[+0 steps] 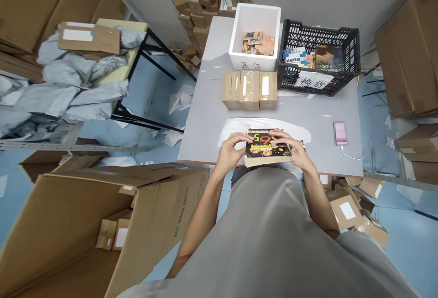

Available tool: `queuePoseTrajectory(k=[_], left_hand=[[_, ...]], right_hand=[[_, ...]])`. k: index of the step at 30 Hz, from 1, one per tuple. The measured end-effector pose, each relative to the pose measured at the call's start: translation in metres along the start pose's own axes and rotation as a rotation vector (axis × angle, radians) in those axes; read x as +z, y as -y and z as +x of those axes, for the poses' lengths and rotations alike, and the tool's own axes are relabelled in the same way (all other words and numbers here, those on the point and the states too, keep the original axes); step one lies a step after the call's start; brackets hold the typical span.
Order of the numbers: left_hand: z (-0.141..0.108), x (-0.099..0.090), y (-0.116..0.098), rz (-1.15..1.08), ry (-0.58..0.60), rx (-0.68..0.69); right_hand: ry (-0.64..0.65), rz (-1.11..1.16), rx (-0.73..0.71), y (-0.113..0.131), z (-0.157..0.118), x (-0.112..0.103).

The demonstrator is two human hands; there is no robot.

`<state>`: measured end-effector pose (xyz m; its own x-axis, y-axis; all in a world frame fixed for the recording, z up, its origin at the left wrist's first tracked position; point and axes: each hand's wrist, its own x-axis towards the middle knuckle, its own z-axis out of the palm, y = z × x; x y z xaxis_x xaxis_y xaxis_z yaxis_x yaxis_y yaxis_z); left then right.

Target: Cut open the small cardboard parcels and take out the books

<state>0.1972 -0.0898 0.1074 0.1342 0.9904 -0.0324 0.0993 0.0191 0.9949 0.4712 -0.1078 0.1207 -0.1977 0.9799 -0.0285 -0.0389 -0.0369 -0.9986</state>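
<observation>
A thick book (263, 149) with a black cover and colourful digits is held at the front edge of the table, its pale page edges facing me. My left hand (233, 149) grips its left side, thumb below and fingers at the cover's edge. Around the right side is my right hand (293, 148), its fingers lying over the top of the cover. Beneath the book a white sheet (236, 127) is spread on the grey table (208, 120). Several small taped cardboard boxes (249, 90) stand in a row beyond it.
A white foam box (236, 38) and a black plastic crate (356, 56), both with books inside, stand at the back. At right lies a pink phone (340, 133) with a cable. A large open carton (164, 211) is at lower left; grey parcels (71, 74) fill a side table.
</observation>
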Motion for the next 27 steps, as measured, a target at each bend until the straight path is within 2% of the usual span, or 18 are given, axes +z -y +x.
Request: queuePoseTrajectory(k=[3, 5, 10, 15, 21, 27], left_hand=[[-0.001, -0.002, -0.001, 0.022, -0.031, 0.029], [-0.002, -0.003, -0.002, 0.01, -0.041, 0.001], [-0.003, -0.002, -0.002, -0.113, -0.05, -0.163], [-0.006, -0.002, 0.001, -0.173, 0.021, -0.239], [-0.005, -0.003, 0.009, -0.197, 0.086, -0.29], [0.001, 0.005, 0.021, -0.192, -0.063, -0.401]], right_hand=[[0.033, -0.025, -0.026, 0.004, 0.005, -0.006], [0.035, -0.02, -0.008, 0.0, 0.005, -0.006], [-0.147, 0.068, 0.127, -0.02, 0.003, 0.001], [-0.21, -0.03, 0.186, -0.029, 0.001, 0.002], [-0.152, 0.094, 0.356, -0.028, -0.006, -0.005], [-0.075, 0.156, 0.43, -0.027, -0.007, 0.002]])
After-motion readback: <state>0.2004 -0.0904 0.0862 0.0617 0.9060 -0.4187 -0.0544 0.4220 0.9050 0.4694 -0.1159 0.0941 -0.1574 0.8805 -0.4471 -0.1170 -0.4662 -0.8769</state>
